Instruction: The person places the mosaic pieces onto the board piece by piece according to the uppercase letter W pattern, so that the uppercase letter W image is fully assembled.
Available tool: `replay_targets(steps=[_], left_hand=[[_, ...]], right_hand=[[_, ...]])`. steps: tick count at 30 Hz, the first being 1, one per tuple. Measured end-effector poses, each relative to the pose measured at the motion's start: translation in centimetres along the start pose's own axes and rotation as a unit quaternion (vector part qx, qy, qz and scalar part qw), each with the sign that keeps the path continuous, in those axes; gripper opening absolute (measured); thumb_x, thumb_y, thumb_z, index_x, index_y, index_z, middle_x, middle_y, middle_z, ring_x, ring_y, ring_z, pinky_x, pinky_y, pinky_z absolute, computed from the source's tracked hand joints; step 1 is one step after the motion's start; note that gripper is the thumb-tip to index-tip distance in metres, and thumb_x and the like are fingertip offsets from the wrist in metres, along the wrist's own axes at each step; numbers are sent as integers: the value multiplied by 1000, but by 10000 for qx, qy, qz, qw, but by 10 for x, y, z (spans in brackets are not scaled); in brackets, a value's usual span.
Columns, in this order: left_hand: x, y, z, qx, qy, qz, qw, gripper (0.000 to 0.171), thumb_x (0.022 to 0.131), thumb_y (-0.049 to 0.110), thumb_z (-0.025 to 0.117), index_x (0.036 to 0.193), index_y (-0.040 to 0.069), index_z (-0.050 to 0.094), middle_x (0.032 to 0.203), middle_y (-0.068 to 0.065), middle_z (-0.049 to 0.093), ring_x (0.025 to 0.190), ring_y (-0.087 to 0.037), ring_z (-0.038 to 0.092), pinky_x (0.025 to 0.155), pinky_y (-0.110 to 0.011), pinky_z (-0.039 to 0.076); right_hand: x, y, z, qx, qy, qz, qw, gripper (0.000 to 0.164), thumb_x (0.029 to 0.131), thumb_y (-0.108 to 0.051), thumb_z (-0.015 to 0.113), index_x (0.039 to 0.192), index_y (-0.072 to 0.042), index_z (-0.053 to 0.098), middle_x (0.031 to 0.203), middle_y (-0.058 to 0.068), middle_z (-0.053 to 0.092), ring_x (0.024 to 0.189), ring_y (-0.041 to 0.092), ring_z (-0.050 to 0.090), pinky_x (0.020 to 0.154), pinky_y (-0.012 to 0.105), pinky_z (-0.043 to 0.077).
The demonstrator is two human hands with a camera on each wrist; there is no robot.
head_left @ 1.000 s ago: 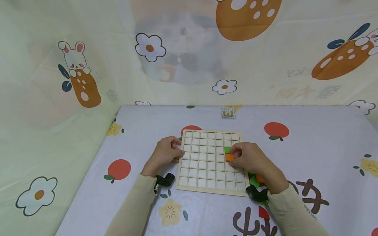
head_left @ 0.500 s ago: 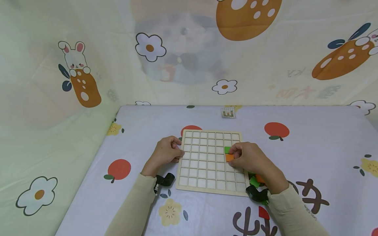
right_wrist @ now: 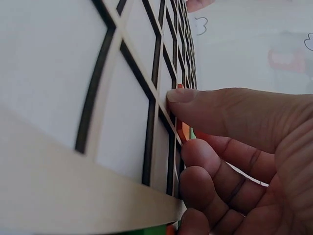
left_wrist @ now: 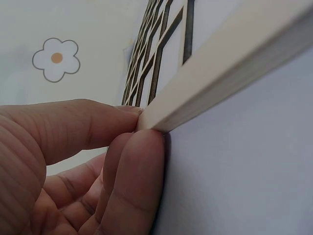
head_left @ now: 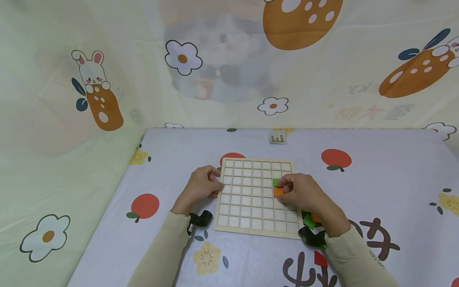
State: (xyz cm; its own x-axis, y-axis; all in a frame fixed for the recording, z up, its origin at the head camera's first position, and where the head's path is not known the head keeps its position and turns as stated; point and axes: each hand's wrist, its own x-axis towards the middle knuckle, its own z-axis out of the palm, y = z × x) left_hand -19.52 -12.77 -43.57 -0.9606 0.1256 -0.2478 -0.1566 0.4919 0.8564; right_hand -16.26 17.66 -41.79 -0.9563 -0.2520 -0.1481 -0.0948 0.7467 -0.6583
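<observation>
One wooden grid board (head_left: 258, 234) occupies both hands: the left hand (head_left: 201, 182) pinches its left edge; the right hand (head_left: 303, 193) holds an orange tile (head_left: 278, 192) in a narrow pinch toward the board's right side, beside a green tile (head_left: 275, 182). A slipping fingertip could knock either tile askew.

Cream walls (head_left: 308, 75) with a rabbit print (head_left: 92, 73) at upper left; below, a pale, fruit-patterned surface (head_left: 387, 187).
</observation>
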Motion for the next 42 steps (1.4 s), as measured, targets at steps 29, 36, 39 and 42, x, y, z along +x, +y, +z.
replay_targets(steps=[29,36,39,42], left_hand=[[0,3,4,-49,-69,13,10000,30,88,3,78,115,1,65,82,-8,62,58,-14,63,55,-24,57],[0,2,3,6,-53,17,10000,32,88,3,78,117,1,65,84,-8,62,59,-15,63,56,-24,57],[0,1,2,9,-50,3,10000,32,88,4,78,118,1,65,85,-9,63,60,-15,63,56,-24,58],[1,-1,1,17,-41,-5,10000,33,88,4,78,118,1,65,85,-9,63,60,-16,64,57,-24,58]], right_hand=[[-37,26,-25,-734,689,-137,9948,83,91,-39,79,157,-5,43,163,29,31,146,53,32,105,78,37],[-41,45,-33,-891,572,-136,9943,92,89,-41,81,160,-4,36,165,31,26,149,54,25,105,81,33],[-42,50,-36,-934,507,-29,9943,95,88,-42,82,161,-4,34,166,31,24,149,54,24,106,81,33],[-44,54,-40,-981,444,160,9941,96,88,-43,81,162,-5,33,166,31,23,148,55,24,105,81,33]])
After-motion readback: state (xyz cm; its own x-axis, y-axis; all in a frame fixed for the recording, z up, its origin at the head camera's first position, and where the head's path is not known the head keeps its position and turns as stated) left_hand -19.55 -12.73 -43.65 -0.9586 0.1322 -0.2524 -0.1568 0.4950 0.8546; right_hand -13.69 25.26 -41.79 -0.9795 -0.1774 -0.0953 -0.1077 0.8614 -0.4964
